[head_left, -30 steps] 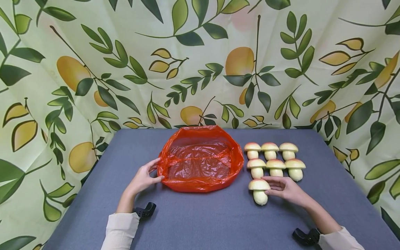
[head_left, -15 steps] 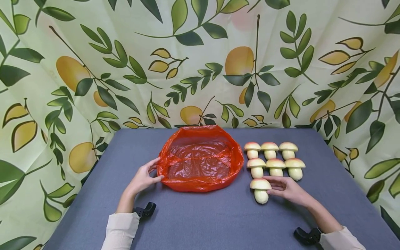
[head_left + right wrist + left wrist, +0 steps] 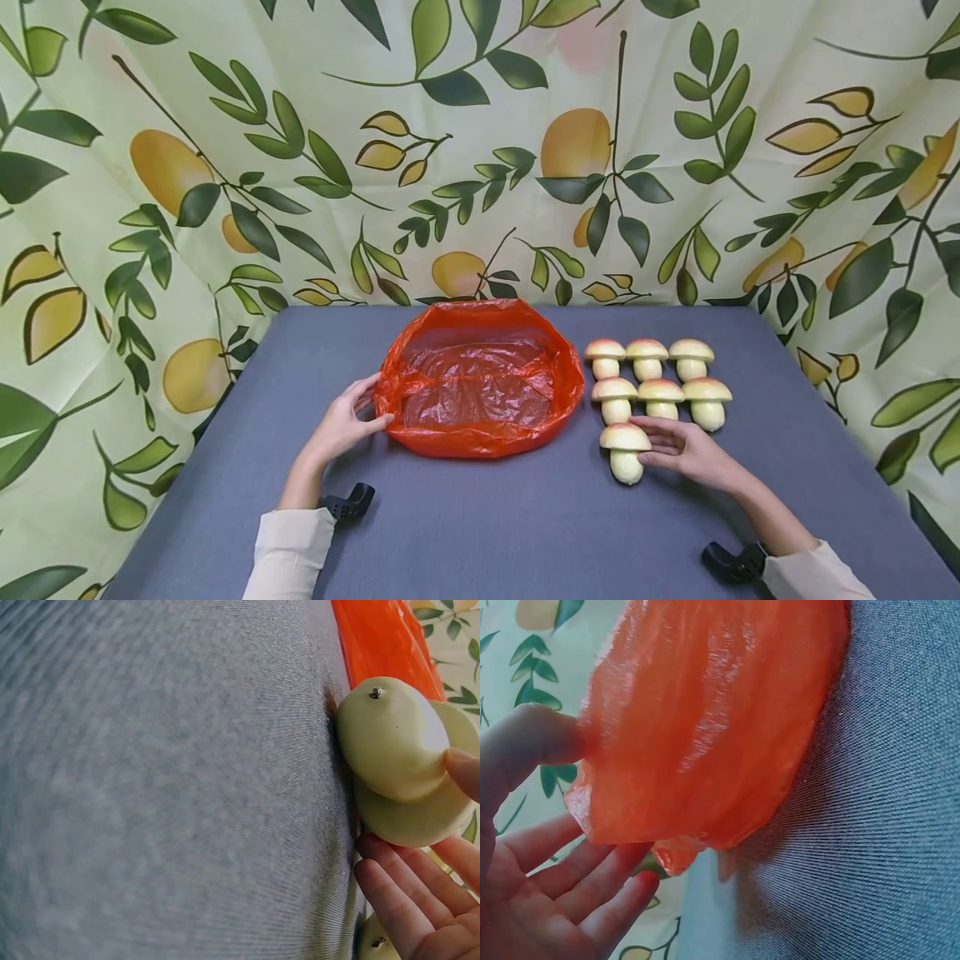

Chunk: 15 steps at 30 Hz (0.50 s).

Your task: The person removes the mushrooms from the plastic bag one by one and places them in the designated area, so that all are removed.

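A red plastic bag (image 3: 472, 440) sits on the table with its mouth spread wide and facing up. My left hand (image 3: 341, 425) is at its left rim, thumb on one side and fingers on the other; the left wrist view shows the thumb tip against the thin film of the bag (image 3: 705, 727). My right hand (image 3: 692, 452) holds a toy mushroom (image 3: 626, 454) by its right side, its cap pointing away from me. In the right wrist view, the thumb touches the pale stem of the mushroom (image 3: 394, 739) and the fingers lie by its cap.
Behind the held mushroom, several more mushrooms (image 3: 662, 398) lie in two rows, close to the bag's right side. A grey-blue cloth covers the table (image 3: 480, 533). A leaf-and-fruit patterned curtain (image 3: 480, 208) hangs along the back and sides.
The held mushroom has shifted slightly right and away from me, toward the rows. My left hand stays at the bag's rim, and the bag keeps its shape.
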Tool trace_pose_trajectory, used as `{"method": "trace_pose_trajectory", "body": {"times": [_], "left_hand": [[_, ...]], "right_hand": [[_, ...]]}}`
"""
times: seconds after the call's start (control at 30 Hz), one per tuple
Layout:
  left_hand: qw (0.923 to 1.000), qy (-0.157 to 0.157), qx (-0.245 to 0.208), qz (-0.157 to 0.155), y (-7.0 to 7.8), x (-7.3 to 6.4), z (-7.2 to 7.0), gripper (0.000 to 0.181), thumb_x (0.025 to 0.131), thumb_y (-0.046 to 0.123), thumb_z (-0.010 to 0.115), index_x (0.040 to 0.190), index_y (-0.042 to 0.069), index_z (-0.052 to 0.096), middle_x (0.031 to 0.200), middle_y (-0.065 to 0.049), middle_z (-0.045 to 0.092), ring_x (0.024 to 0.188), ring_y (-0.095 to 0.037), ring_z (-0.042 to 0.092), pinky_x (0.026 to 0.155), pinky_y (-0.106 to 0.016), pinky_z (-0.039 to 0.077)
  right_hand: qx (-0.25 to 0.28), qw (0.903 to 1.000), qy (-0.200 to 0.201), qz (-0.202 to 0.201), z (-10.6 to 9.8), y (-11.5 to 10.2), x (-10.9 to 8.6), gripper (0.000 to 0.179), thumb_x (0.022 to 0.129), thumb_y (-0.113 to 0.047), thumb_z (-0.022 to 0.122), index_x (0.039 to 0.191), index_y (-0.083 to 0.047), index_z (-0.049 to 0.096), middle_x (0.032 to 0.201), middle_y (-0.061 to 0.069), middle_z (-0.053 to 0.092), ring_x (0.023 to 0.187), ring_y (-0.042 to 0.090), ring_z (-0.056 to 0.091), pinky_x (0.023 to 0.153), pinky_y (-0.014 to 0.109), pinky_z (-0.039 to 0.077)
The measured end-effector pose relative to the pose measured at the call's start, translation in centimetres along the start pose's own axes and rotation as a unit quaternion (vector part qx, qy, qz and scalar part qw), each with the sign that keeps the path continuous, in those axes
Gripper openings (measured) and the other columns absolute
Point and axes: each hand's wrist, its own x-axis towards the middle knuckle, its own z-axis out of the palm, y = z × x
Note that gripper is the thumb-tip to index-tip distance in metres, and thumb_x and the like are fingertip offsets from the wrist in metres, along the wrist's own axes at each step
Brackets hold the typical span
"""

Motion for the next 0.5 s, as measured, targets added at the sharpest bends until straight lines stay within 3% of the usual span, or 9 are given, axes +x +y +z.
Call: {"method": "trace_pose_trajectory", "body": {"times": [0.27,0.5], "left_hand": [[0.9999,0.003,-0.001,-0.015,0.1,0.2,0.1,0.071,0.087,0.014,0.07,0.147,0.0,0.035,0.147,-0.027,0.041,0.131,-0.044,0.048,0.109,-0.054,0.041],[0.9982,0.058,0.009,0.015,0.4,1.2,0.3,0.067,0.087,0.01,0.069,0.144,-0.005,0.037,0.143,-0.028,0.046,0.133,-0.043,0.046,0.111,-0.054,0.039]], "right_hand": [[-0.004,0.9998,0.011,0.014,-0.2,-0.2,0.1,0.055,0.088,0.002,0.064,0.129,0.028,0.037,0.118,-0.035,0.057,0.104,-0.014,0.059,0.081,0.009,0.054],[-0.028,0.9991,0.014,0.03,-1.4,-1.0,0.2,0.053,0.089,-0.001,0.064,0.129,0.023,0.042,0.115,-0.036,0.056,0.105,-0.015,0.059,0.082,0.01,0.054]]}}
